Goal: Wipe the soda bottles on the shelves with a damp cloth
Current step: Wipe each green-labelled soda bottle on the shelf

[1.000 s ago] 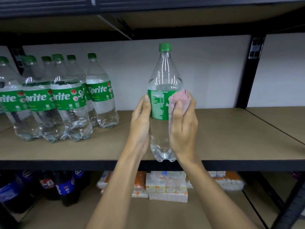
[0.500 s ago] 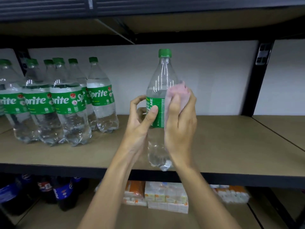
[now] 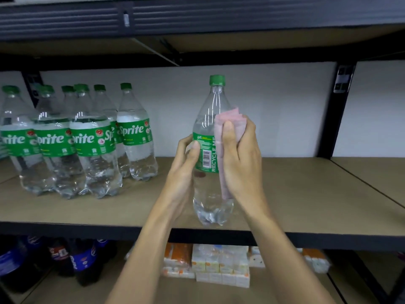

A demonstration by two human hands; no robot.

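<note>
Holding a clear soda bottle (image 3: 207, 154) upright, green cap (image 3: 217, 80) on top, label turned to show the barcode. Base right at the front edge of the brown shelf (image 3: 295, 194) (touching the board or just clear of it, cannot tell).

Clasping the bottle's left side with the left hand (image 3: 184, 165): grip closed round the label, thumb laid on the front next to the barcode, fingers curled away behind.

Pressing a folded pink cloth (image 3: 230, 119) against the bottle's right side with the right hand (image 3: 241, 159): grip closed round cloth and bottle together, thumb flat on the cloth, fingers wrapped round the back. Top of the cloth poking out above that hand at the bottle's shoulder, a strip of it hanging down past the label.

Well left of the bottle, on the same shelf, a huddle of Sprite bottles (image 3: 92, 139), upright, green-capped, packed side by side. Right of the bottle and further back, a black upright post (image 3: 333, 119) against the white wall.

Below the bottle, on the lower shelf (image 3: 186, 292), stacked small white and orange packs (image 3: 221, 266). Below and far left of the bottle, dark cola bottles (image 3: 83, 260) with blue labels.
</note>
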